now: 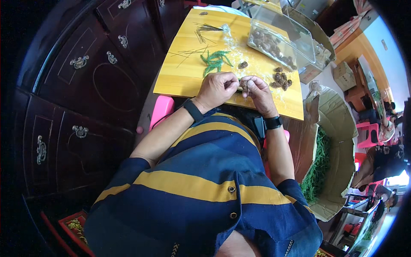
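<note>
Both my hands meet above the near edge of a yellow wooden table (173,78). My right hand (262,97) pinches a small brown pine cone (244,84) between thumb and fingers. Close beside it, my left hand (216,90) is closed, its fingertips pressed together; what they grip is too small to make out. Beyond the hands lie green artificial sprigs (215,62) and a single pine cone (243,65). A cluster of pine cones (281,80) rests to the right. Loose thin dark wires (188,52) are scattered at the left, with a bundle of wires (209,27) farther back.
A clear plastic bin (274,50) of pine cones stands at the table's far right. White flakes litter the tabletop. At right is an open cardboard box (336,171) with green sprigs inside. Dark wooden cabinets (92,94) line the left. Other people are at far right.
</note>
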A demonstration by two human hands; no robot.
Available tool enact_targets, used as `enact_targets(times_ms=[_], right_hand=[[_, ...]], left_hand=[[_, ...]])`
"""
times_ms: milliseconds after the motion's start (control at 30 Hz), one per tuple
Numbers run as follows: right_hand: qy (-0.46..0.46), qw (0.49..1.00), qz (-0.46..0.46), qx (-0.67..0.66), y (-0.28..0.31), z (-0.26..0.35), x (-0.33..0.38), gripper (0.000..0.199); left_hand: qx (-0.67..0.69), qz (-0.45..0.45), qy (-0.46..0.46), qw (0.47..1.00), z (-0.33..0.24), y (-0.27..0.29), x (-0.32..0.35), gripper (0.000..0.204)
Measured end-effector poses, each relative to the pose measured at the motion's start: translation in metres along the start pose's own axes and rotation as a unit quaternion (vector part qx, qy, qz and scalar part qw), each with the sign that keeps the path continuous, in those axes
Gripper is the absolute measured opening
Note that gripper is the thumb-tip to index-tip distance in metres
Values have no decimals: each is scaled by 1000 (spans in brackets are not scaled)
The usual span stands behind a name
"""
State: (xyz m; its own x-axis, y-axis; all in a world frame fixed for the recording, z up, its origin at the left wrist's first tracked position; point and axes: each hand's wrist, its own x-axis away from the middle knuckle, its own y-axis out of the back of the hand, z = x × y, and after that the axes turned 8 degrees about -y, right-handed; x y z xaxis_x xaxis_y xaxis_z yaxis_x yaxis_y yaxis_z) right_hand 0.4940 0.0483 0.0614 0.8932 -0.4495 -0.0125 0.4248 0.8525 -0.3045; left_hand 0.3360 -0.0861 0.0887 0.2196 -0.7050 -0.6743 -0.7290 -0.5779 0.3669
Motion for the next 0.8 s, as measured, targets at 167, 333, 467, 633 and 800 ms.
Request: enact_targets(times_ms=[167,333,467,633,800], right_hand=[[-1,1000,11,4,6,2,-1,23],[9,998,36,-44,6,1,-1,23],[16,998,21,-59,1,2,-1,23],[9,995,59,-77,4,-1,-1,23],[-5,992,91,-92,5,5,2,23]], left_hand=[[-4,-1,-3,1000,-2,-1,0,7],[50,9,23,998,-6,0,-1,7],[86,8,46,995,-4,-4,1,6],[82,10,57,995,-4,1,-1,6],[103,25,56,993,-5,4,-4,6]])
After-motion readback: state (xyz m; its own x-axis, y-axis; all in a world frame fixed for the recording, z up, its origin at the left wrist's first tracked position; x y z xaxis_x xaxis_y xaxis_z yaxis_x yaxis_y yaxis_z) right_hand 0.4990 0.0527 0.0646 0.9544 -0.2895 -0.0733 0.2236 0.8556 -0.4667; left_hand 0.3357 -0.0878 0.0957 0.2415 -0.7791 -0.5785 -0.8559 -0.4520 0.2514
